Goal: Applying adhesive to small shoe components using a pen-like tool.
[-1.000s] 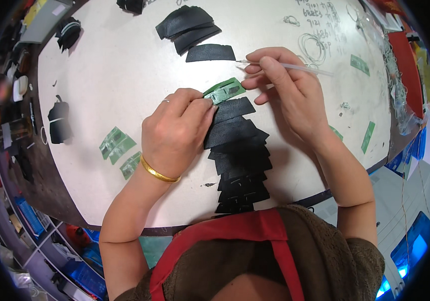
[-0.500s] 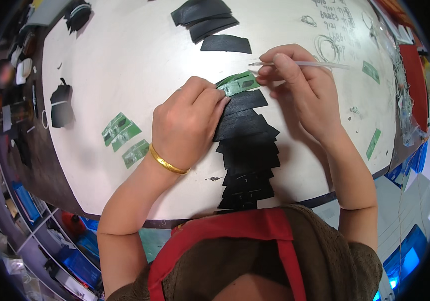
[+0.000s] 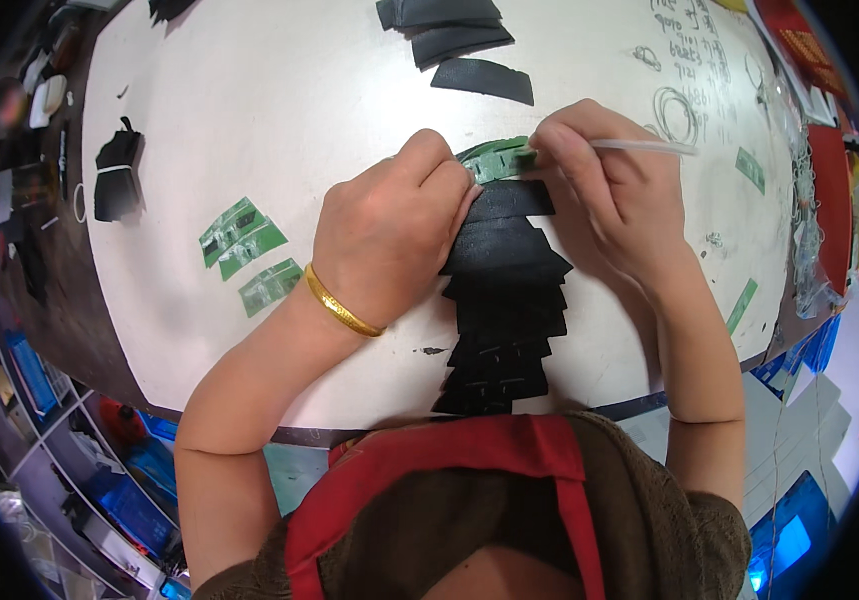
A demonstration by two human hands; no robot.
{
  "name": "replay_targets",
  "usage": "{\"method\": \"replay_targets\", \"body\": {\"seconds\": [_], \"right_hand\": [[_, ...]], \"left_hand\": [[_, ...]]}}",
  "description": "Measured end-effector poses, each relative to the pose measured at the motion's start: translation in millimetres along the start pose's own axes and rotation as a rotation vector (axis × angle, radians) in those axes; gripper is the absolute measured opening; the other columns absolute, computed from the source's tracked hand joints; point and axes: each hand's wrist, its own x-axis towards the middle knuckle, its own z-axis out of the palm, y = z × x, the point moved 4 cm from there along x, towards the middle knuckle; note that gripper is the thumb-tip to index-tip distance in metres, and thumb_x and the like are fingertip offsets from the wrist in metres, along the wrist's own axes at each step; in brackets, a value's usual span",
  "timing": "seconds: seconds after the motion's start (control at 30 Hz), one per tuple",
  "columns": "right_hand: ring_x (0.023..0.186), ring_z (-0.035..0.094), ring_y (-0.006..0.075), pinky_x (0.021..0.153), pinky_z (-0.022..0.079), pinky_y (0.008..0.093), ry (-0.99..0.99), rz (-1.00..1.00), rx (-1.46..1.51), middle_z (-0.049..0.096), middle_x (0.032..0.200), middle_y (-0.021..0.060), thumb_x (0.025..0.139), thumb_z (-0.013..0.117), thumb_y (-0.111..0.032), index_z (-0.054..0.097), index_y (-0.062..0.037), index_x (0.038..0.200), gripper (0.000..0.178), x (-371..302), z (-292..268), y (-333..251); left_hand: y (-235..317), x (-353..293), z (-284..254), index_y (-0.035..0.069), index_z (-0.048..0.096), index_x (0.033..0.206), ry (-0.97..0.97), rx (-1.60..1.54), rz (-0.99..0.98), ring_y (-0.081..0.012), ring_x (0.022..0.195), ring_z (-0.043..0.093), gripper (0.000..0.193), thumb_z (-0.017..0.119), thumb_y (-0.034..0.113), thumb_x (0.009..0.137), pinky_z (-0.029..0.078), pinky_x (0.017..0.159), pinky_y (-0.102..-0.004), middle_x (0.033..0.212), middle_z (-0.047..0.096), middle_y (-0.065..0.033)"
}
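1. Green template (image 3: 502,165) is lying on the white tabletop (image 3: 349,90) between the two hands, just beyond a column of overlapping black pieces (image 3: 504,280).
2. The left hand (image 3: 389,225) is curling its fingers at the template's left end; whether they are pinching it or only pressing on it, I cannot tell.
3. The right hand (image 3: 614,170) is pinching a slim translucent stick (image 3: 644,147) between thumb and fingers near the template's right end; the fingers are hiding its tip.
4. A gold bracelet (image 3: 342,306) is circling the left wrist.
5. Other green pieces (image 3: 249,242) are lying to the left, near that forearm.
6. A separate black strip (image 3: 482,80) is resting beyond the template.
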Motion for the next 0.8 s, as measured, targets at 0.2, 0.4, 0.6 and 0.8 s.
{"method": "replay_targets", "body": {"seconds": [0.2,0.4,0.6,0.8], "right_hand": [[0.077,0.071,0.0276,0.065,0.055,0.0373,0.069,-0.272,-0.063,0.072,0.082,0.0062,0.1,0.07,-0.024,0.074,-0.0092,0.094,0.016,2,19,-13],[0.075,0.07,0.0285,0.063,0.054,0.0375,-0.037,-0.191,-0.043,0.07,0.08,0.0085,0.102,0.068,-0.025,0.074,-0.009,0.094,0.018,-2,12,-7],[0.07,0.069,0.0308,0.063,0.054,0.039,0.093,-0.232,-0.142,0.071,0.081,0.0093,0.101,0.068,-0.025,0.074,-0.0063,0.094,0.021,-2,11,-8],[0.068,0.069,0.0282,0.063,0.055,0.0384,0.032,0.05,0.195,0.07,0.075,0.008,0.1,0.07,-0.021,0.074,-0.0057,0.1,0.015,4,-6,5]], "left_hand": [[0,-1,4,0.005,0.066,0.086,0.022,0.032,0.039,-0.0259,0.069,0.068,0.01,0.075,0.009,0.089,0.056,0.058,-0.0366,0.088,0.062,-0.0072],[3,-1,2,0.005,0.069,0.088,-0.012,0.051,0.015,-0.0274,0.071,0.069,0.01,0.079,0.006,0.087,0.056,0.061,-0.0366,0.09,0.066,-0.0067],[2,0,1,0.006,0.068,0.086,-0.018,0.071,0.018,-0.0269,0.07,0.069,0.012,0.08,0.007,0.086,0.056,0.06,-0.0367,0.09,0.066,-0.0058],[1,0,-1,0.006,0.069,0.086,-0.02,0.059,0.051,-0.0268,0.07,0.069,0.013,0.081,0.007,0.085,0.056,0.061,-0.0365,0.089,0.066,-0.0065]]}}
